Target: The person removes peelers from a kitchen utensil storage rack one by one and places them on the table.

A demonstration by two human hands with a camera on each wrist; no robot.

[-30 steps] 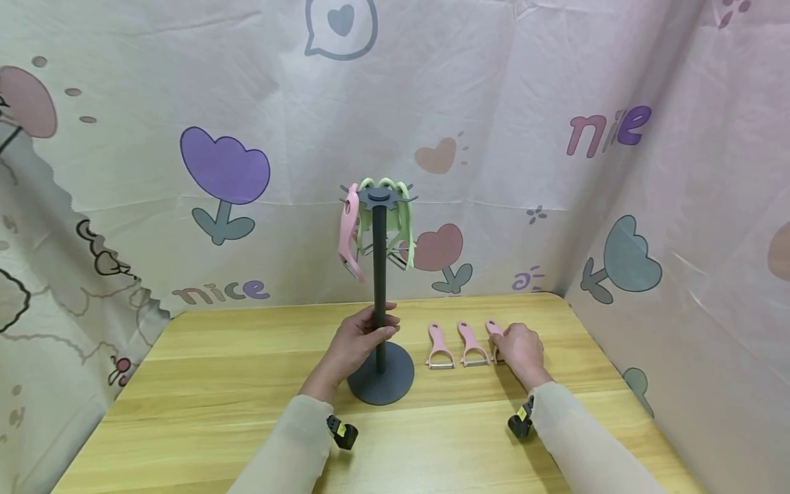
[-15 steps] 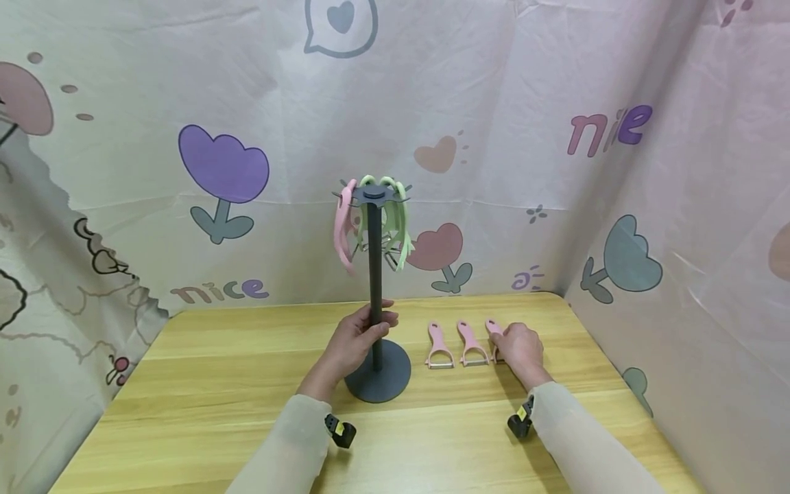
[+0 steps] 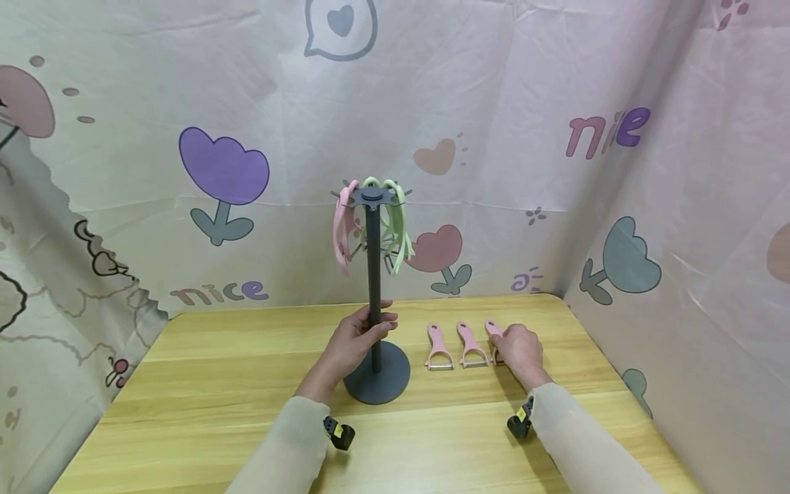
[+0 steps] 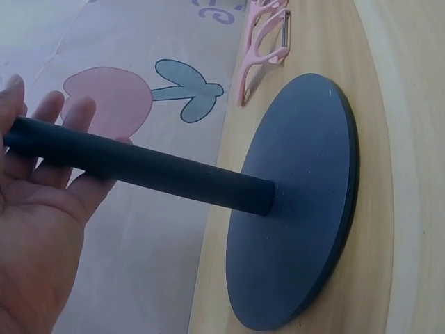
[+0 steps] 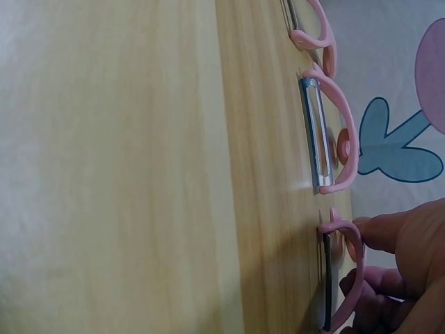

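My left hand (image 3: pixel 354 341) grips the dark grey post of a round-based stand (image 3: pixel 375 274), fingers and thumb around its lower half. From the hooks at the top hang pink peelers (image 3: pixel 341 230) on the left and green peelers (image 3: pixel 398 223) behind and to the right; they overlap. On the table, my right hand (image 3: pixel 520 348) pinches the rightmost pink peeler (image 5: pixel 358 271), partly hidden under the fingers. Beside it lie a middle pink peeler (image 3: pixel 472 345) and a left pink peeler (image 3: pixel 439 348), handles pointing away from me.
The wooden table (image 3: pixel 247 384) ends at a patterned cloth (image 3: pixel 296 137) hung behind it, and more cloth closes off the sides. The stand's flat round base (image 4: pixel 299 209) sits on the table, left of the loose peelers.
The stand has turned a little in my left hand and shifted slightly left, so its hanging peelers sit at a different angle. My right hand has stayed on the rightmost peeler.
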